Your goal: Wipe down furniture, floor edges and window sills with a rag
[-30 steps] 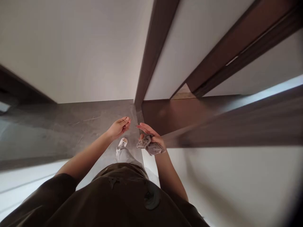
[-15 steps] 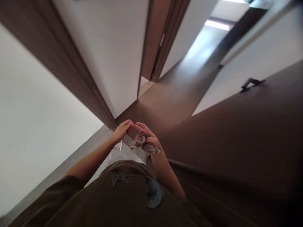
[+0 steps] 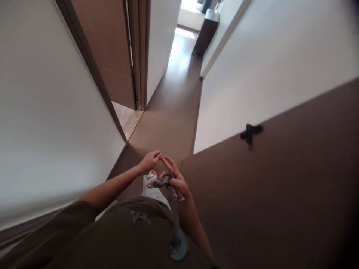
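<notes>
My right hand [image 3: 174, 179] holds a crumpled grey cloth [image 3: 161, 182] against its palm with the lower fingers curled over it, while its index finger sticks out. My left hand [image 3: 150, 160] is just above and to the left, its fingers pinched together and touching the tip of that right index finger. Both hands are in front of my waist, above my dark brown shirt. Below the hands my light trouser leg and one pale shoe [image 3: 152, 174] show over the brown floor [image 3: 171, 112].
I stand in a narrow corridor. A white wall [image 3: 42, 123] runs on the left, with an open brown door [image 3: 112, 56] and frame beyond it. On the right is a dark brown door [image 3: 280, 186] with a black lever handle [image 3: 250, 131]. A dark cabinet [image 3: 206, 30] stands far down the hall.
The view has swung round from a wall corner to look down the corridor. My left hand has closed in on my right and now pinches its fingertip; the cloth stays in my right hand.
</notes>
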A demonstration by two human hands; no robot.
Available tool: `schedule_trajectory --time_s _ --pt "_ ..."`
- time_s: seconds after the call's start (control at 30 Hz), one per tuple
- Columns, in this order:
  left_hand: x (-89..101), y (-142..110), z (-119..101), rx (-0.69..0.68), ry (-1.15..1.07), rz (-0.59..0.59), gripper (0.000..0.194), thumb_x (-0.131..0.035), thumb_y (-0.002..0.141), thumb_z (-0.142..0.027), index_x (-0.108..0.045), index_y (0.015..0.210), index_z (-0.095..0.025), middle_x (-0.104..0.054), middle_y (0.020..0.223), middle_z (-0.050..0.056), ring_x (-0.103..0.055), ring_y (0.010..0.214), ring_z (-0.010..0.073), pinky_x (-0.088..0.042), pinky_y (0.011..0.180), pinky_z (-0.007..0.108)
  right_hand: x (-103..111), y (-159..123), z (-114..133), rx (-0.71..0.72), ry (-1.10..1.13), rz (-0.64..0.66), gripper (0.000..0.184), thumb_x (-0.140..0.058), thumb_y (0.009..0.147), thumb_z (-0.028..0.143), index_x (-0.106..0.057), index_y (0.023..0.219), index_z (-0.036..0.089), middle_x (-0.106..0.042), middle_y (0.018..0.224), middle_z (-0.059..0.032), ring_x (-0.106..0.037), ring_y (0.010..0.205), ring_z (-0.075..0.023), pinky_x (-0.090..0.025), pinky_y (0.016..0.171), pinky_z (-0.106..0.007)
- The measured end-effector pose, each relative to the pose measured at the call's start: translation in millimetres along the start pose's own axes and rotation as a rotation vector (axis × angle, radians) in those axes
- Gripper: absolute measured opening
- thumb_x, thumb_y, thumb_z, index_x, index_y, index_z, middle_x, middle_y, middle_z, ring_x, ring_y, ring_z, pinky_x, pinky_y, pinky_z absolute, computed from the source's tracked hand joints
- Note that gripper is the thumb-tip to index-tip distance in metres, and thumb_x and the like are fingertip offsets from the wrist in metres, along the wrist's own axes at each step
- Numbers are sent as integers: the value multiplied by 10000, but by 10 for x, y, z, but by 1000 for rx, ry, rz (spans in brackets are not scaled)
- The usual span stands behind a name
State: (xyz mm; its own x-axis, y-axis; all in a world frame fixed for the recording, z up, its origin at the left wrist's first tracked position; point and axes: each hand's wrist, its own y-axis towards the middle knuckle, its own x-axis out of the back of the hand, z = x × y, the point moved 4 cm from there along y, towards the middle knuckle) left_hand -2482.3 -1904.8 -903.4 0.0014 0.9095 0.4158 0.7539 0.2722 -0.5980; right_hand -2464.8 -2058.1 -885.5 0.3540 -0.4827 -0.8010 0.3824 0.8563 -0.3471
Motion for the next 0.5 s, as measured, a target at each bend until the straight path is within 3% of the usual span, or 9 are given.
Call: schedule_trajectory --time_s 0.3,0.43,0.5 --pt "70 -41 441 114 -122 -30 265 -491 865 -229 -470 605 -180 -438 593 -31 -394 641 140 -263 626 276 -91 181 -256 -98 62 -6 847 -606 572 20 -513 1342 359 -255 1634 -75 -642 667 -43 -508 566 -176" --pt "-4 -95 642 225 -312 -5 275 -507 862 -248 -461 600 -181 -391 558 -47 -340 567 117 -243 560 258 -147 44 -463 -66 173 -145 794 -584 582 25 -544 1318 320 -383 1576 -87 -605 606 -34 -504 536 -176" --pt "-87 -122 770 298 -436 20 278 -505 861 -255 -448 598 -189 -365 526 -53 -294 504 105 -217 512 257 -152 -100 -610 -56 242 -257 750 -604 594 51 -557 1295 314 -482 1507 -78 -674 708 -87 -556 623 -220"
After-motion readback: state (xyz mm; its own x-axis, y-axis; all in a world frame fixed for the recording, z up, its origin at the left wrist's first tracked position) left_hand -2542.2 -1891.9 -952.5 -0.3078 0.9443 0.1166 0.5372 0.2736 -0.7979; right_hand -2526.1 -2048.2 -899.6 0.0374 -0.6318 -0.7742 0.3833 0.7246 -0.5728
